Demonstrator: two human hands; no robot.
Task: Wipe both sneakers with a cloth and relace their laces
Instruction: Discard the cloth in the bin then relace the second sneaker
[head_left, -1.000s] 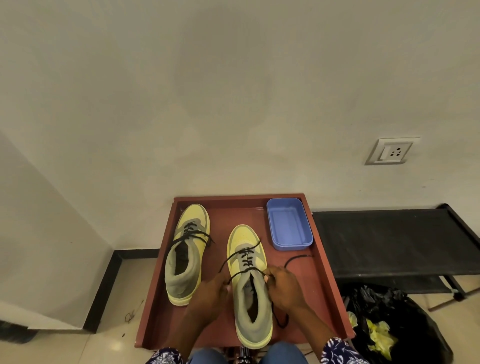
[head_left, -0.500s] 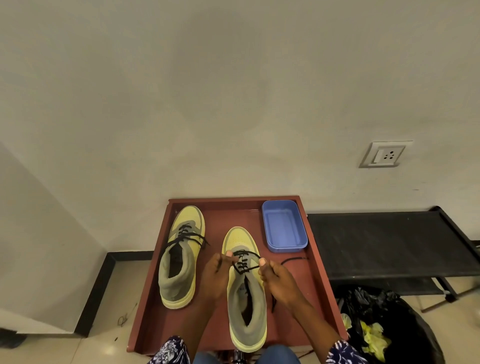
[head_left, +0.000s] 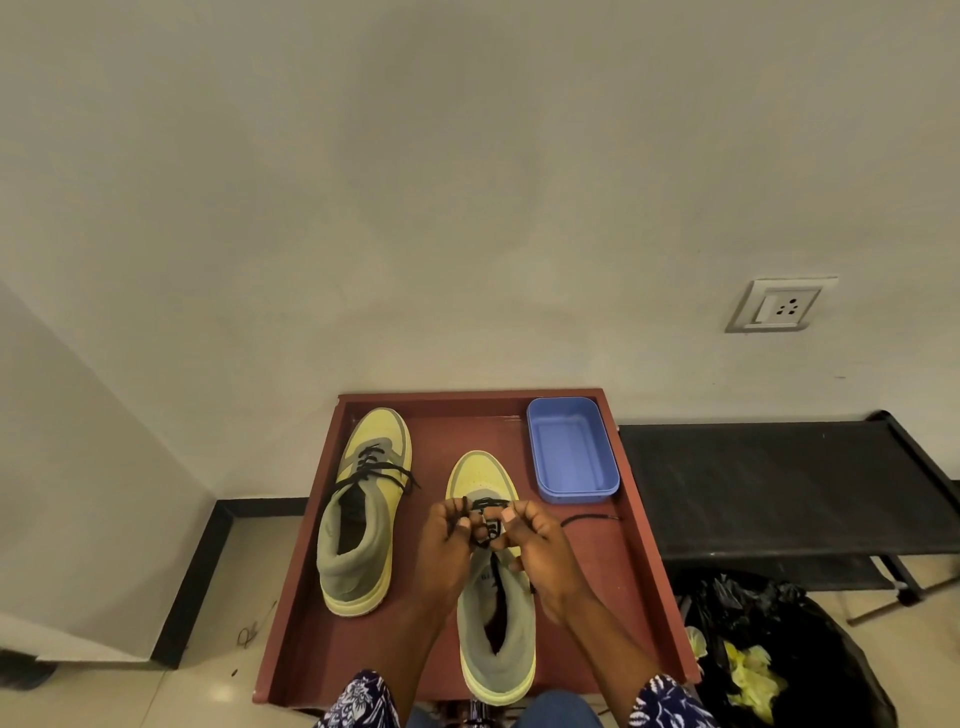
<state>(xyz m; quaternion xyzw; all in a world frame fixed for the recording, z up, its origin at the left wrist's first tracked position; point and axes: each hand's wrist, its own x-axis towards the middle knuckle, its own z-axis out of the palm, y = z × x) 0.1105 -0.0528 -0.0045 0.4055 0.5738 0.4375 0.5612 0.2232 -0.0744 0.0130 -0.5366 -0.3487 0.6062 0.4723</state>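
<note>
Two yellow-and-grey sneakers stand on a reddish-brown table (head_left: 628, 561), toes toward the wall. The left sneaker (head_left: 363, 514) has its black lace threaded, with loose ends across the tongue. The right sneaker (head_left: 493, 613) lies in front of me. My left hand (head_left: 447, 551) and my right hand (head_left: 540, 551) meet over its eyelets, each pinching the black lace (head_left: 485, 519). One lace end (head_left: 592, 518) trails to the right on the table. No cloth is in sight.
An empty blue plastic tub (head_left: 571, 452) sits at the table's far right corner. A black metal rack (head_left: 779, 488) adjoins the table on the right, with a black bin bag (head_left: 779, 654) under it. The wall stands right behind the table.
Both hands moved forward from the shoe's collar to the upper eyelets and came together over the lace. The wide lace loops have been drawn in tight.
</note>
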